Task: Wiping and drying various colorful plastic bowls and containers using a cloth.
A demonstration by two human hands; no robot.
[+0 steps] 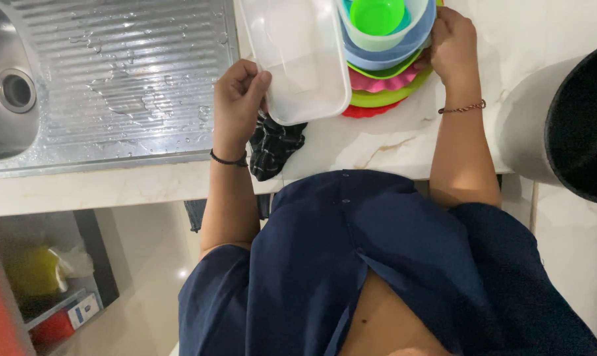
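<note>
My left hand grips the near edge of a clear rectangular plastic container, which leans over a stack of coloured plastic bowls and plates. My right hand rests against the right side of that stack, fingers curled on its rim. The stack has red, green and pink plates at the bottom, blue bowls above and a bright green cup on top. A dark checked cloth lies crumpled on the marble counter just below the container.
A wet steel sink drainboard with the basin and drain lies to the left. A large black pot stands at the right edge. Below the counter, a shelf holds a yellow bag and boxes.
</note>
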